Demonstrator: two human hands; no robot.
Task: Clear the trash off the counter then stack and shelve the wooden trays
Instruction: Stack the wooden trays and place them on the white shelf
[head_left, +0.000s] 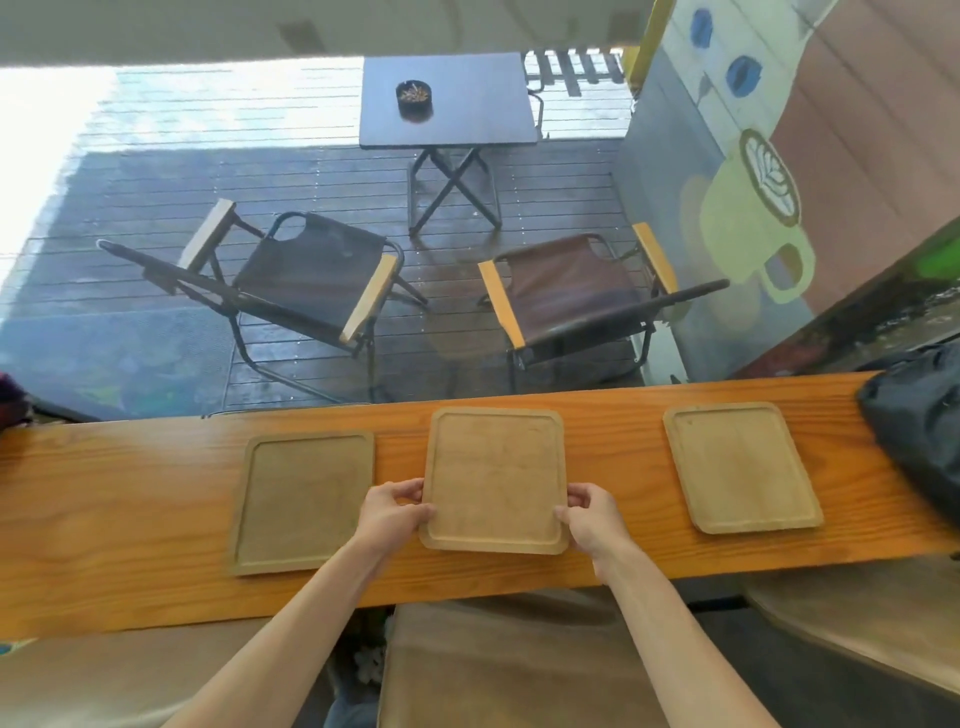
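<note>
Beyond a glass front lies a dark planked deck (311, 171), the biggest thing in sight, with a painted mug mural (748, 218) on the wall to its right. Running across the near side of that glass is a long orange wooden counter (130, 519), and everything else sits relative to it. Out past the counter on the deck stand two folding chairs (311, 275) and, farther off, a small dark table (457, 104) carrying a black ashtray (414, 96). At the counter's right end a black bag (919, 436) slumps on the wood. Three wooden trays lie on the counter: the left tray (304, 499) flat, the right tray (740, 465) flat and well apart, and the middle tray (493, 478) between them, its left edge just beside the left tray. The left hand (389, 512) grips the middle tray's left edge near its front corner, thumb on top, and the right hand (592, 519) clasps the right edge the same way
</note>
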